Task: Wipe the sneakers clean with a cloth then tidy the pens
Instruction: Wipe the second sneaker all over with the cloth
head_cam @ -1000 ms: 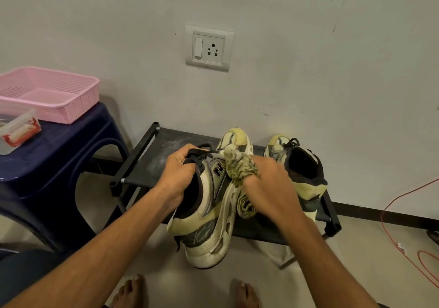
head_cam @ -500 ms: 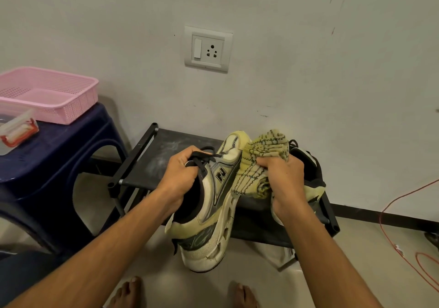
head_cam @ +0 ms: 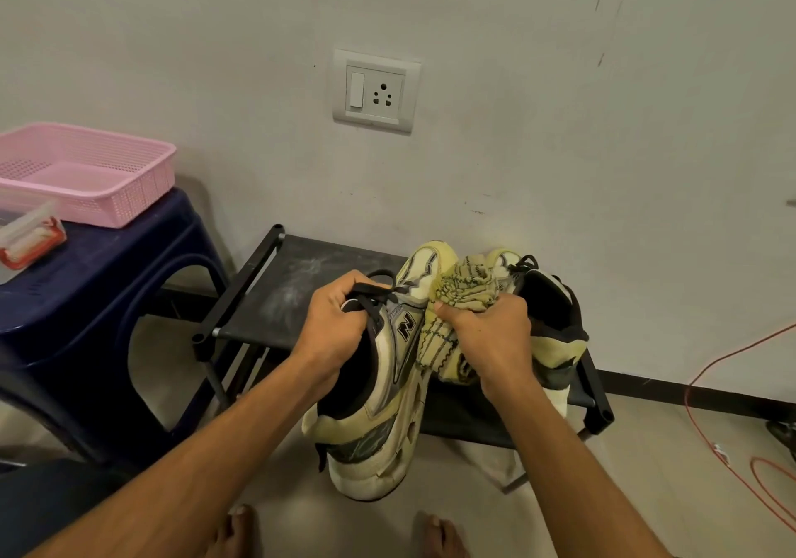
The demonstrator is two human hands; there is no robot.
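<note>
A cream and grey sneaker (head_cam: 387, 389) with black laces is held up in front of a low black shoe rack (head_cam: 297, 294), toe toward the wall. My left hand (head_cam: 340, 320) grips it at the tongue and collar. My right hand (head_cam: 491, 338) holds a bunched yellow checked cloth (head_cam: 456, 299) against the sneaker's right side near the toe. The second sneaker (head_cam: 551, 325) stands on the rack behind my right hand, partly hidden. No pens are visible.
A dark blue plastic stool (head_cam: 107, 299) stands at the left, carrying a pink basket (head_cam: 86, 174) and a clear box with red clips (head_cam: 30, 238). A wall socket (head_cam: 374, 90) is above the rack. An orange cable (head_cam: 706, 406) trails on the floor at right. My bare feet are below.
My right hand with the cloth moved up from the sneaker's midsole toward the toe, then shifted slightly back left. My left hand kept its grip on the sneaker.
</note>
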